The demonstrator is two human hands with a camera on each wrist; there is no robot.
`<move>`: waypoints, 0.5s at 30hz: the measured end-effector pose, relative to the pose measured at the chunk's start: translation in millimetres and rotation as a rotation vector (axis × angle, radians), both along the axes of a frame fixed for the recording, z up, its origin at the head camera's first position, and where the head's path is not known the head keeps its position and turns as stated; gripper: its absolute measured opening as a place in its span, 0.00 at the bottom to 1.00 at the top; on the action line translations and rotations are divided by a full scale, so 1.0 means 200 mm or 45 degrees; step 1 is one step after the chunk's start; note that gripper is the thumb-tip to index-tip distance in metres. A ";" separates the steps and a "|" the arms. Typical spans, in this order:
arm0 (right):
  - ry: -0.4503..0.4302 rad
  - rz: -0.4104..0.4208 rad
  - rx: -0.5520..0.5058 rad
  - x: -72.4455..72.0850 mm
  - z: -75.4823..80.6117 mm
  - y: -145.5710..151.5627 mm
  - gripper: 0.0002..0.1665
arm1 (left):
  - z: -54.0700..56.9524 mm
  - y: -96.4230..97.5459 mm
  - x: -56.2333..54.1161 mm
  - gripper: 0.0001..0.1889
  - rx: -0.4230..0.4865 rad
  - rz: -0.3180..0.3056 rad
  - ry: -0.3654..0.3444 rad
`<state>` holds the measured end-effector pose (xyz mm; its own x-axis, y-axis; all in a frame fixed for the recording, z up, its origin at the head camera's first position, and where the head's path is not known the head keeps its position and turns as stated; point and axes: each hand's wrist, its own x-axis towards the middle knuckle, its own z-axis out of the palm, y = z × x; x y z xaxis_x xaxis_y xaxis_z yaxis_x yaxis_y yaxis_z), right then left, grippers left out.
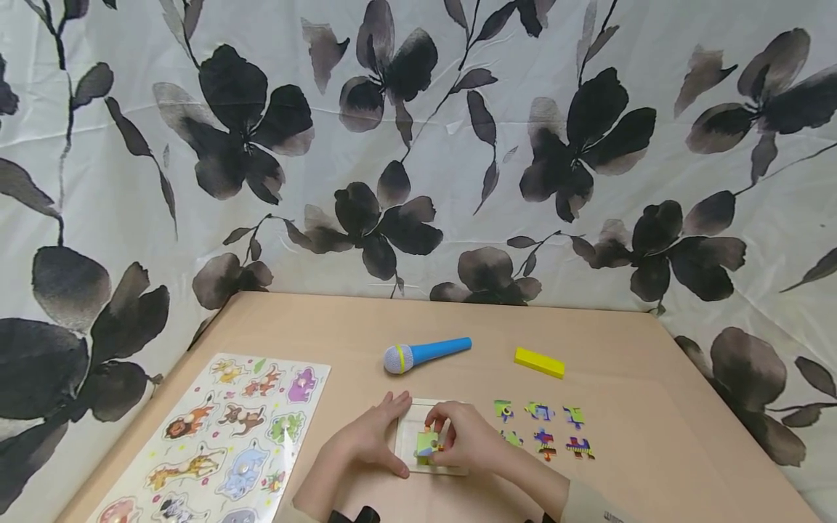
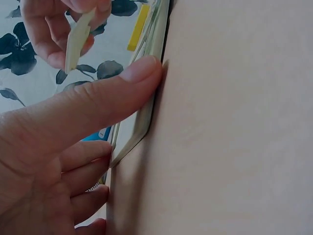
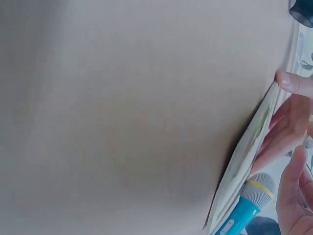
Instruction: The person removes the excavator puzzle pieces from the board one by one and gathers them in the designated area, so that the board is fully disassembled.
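Note:
A pale, shallow puzzle tray (image 1: 412, 414) rests on the table in front of me. My left hand (image 1: 369, 436) holds its left side, thumb on the near edge and fingers toward the far corner. Between thumb and fingers of my right hand (image 1: 464, 436) is a jigsaw piece (image 2: 78, 41), seen edge-on above the tray in the left wrist view. From the head view, green jigsaw picture (image 1: 426, 442) shows beside the right fingertips. Some green (image 3: 261, 128) also appears inside the tray in the right wrist view. The right fingers partly cover the tray.
Several loose jigsaw pieces (image 1: 543, 438) lie in rows right of the tray. Behind it are a blue toy microphone (image 1: 441, 349) and a yellow block (image 1: 539, 362). An animal sticker sheet (image 1: 219, 421) covers the table's left side. Floral cloth (image 1: 477, 152) hangs behind the table.

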<state>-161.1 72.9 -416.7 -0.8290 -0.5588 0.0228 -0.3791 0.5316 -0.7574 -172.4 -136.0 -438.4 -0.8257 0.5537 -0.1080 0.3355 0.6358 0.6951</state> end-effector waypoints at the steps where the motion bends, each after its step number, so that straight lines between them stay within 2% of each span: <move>1: -0.007 -0.008 -0.006 0.00 0.00 0.01 0.18 | 0.00 0.00 0.00 0.55 -0.001 -0.003 0.005; 9: 0.036 -0.035 -0.024 0.04 0.02 0.11 0.19 | 0.00 0.01 -0.01 0.55 -0.006 -0.011 0.018; 15: 0.000 -0.080 -0.019 0.08 0.04 0.20 0.20 | 0.01 0.01 0.00 0.55 -0.009 -0.007 0.003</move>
